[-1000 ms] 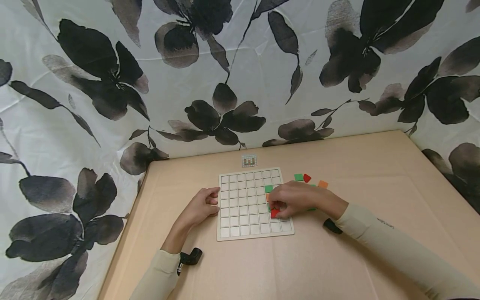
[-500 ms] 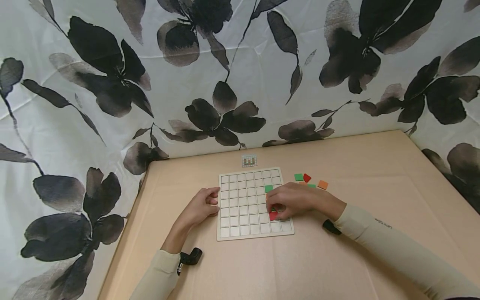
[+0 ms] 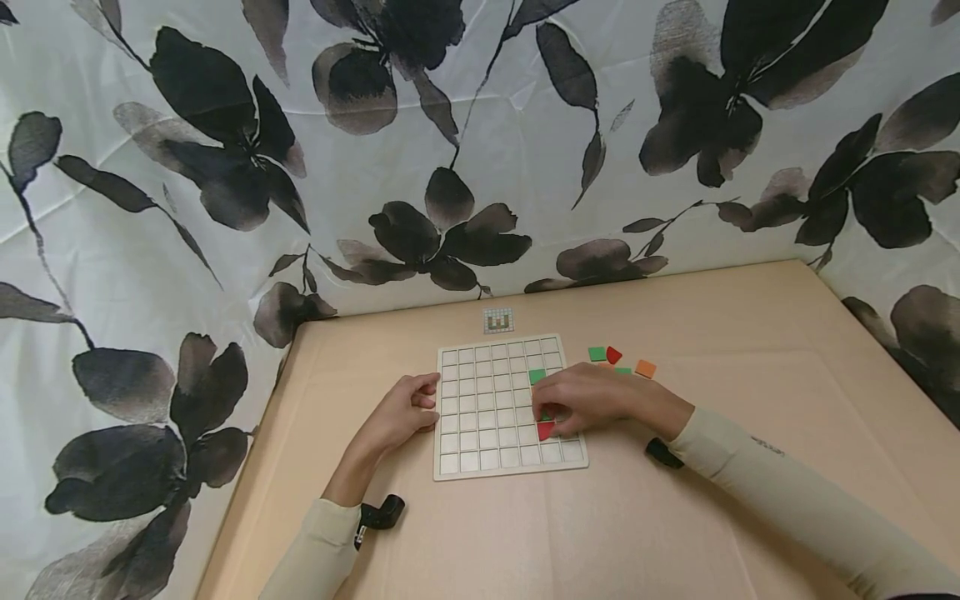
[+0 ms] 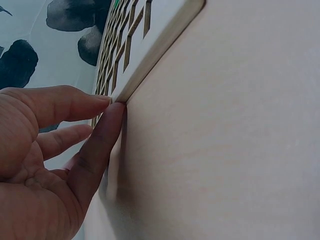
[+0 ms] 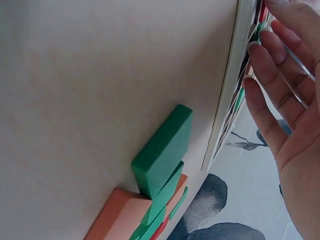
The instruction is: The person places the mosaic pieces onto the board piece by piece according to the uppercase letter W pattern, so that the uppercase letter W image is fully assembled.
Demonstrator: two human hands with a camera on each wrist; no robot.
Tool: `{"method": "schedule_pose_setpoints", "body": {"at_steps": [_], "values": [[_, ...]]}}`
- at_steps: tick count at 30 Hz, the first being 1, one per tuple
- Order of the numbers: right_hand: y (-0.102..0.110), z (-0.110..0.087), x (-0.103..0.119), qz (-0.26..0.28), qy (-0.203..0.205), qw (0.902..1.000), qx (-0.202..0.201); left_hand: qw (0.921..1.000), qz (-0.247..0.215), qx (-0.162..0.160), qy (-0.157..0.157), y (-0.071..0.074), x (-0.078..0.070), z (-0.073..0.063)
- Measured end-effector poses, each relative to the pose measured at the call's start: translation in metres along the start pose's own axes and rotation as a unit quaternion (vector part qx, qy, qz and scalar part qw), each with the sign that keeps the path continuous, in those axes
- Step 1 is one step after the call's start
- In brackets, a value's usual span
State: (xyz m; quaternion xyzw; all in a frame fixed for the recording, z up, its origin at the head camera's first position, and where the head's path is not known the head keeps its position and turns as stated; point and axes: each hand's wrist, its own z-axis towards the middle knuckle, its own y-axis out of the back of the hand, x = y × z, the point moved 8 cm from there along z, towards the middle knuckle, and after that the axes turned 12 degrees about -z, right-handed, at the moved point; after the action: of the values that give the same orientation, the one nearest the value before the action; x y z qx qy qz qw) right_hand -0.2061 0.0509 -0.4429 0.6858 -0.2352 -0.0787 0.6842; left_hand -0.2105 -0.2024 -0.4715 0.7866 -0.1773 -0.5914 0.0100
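Observation:
A white gridded board (image 3: 480,412) lies flat on the table. My left hand (image 3: 405,408) rests at its left edge, index finger and thumb touching the edge at separate spots. In the left wrist view these fingertips (image 4: 102,100) meet the board's side. My right hand (image 3: 581,396) reaches over the board's right part and holds a red tile (image 3: 544,431) in a square there, between thumb and fingers. Green tiles sit in the same column, one (image 3: 537,376) above the hand and one partly hidden under its fingers. The other right fingers extend over the board's edge.
Right of the board lie loose tiles: a green one (image 3: 597,354), a red one (image 3: 613,356), an orange one (image 3: 646,368) and others partly behind the right hand. A small pattern card (image 3: 498,321) lies beyond the board. Floral cloth (image 3: 570,167) hangs behind the table.
My right hand has shifted slightly left on the board with the red tile, then stays nearly still. The left hand and the board have not moved.

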Motion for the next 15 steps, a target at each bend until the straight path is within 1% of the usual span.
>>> {"method": "schedule_pose_setpoints", "body": {"at_steps": [8, 15], "values": [[0.007, -0.008, -0.008, 0.043, -0.012, 0.9989, -0.013, 1.0000, -0.002, 0.000, 0.001, 0.000, 0.000, 0.000], [0.010, -0.019, -0.017, 0.058, -0.019, 0.9980, -0.018, 1.0000, -0.004, 0.004, -0.003, 0.000, 0.000, 0.000]]}}
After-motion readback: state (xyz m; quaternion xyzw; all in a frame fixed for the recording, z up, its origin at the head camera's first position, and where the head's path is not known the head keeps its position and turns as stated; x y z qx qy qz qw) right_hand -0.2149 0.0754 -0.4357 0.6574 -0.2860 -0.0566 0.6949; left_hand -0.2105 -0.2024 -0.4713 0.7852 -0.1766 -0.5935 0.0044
